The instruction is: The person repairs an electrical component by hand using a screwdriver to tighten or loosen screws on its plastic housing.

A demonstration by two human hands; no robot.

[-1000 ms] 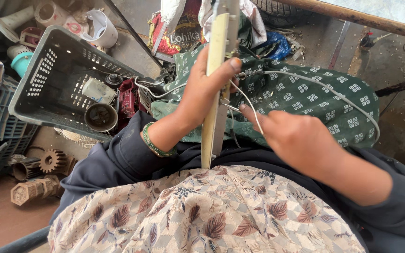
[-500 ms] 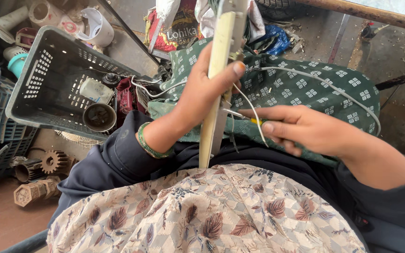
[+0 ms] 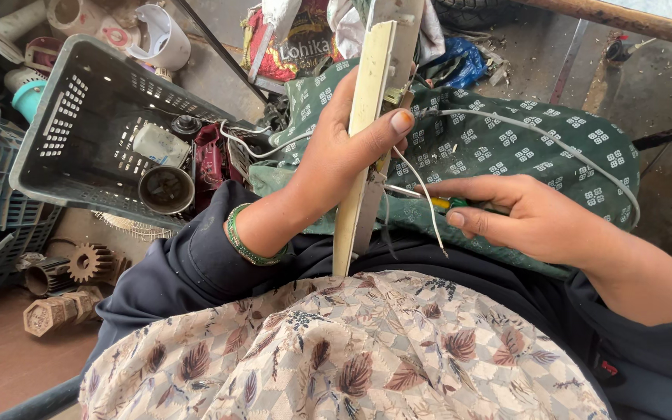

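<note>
My left hand (image 3: 336, 163) grips a long cream plastic strip (image 3: 363, 140) with a metal backing, held upright over my lap. Thin white wires (image 3: 421, 194) hang from the strip. My right hand (image 3: 526, 218) lies to the right on the green patterned cloth (image 3: 523, 140), its fingers closed around a small tool with a yellow and green handle (image 3: 445, 203), whose tip points at the strip. A thicker white cable (image 3: 554, 148) runs across the cloth.
A grey plastic basket (image 3: 64, 132) at the left holds scrap parts, a red piece and a round black cup. Gears and metal pieces (image 3: 79, 268) lie on the floor below it. Bags and plastic junk crowd the top.
My right hand has turned flat and moved lower right onto the cloth, now holding the small tool. My left hand still holds the strip upright.
</note>
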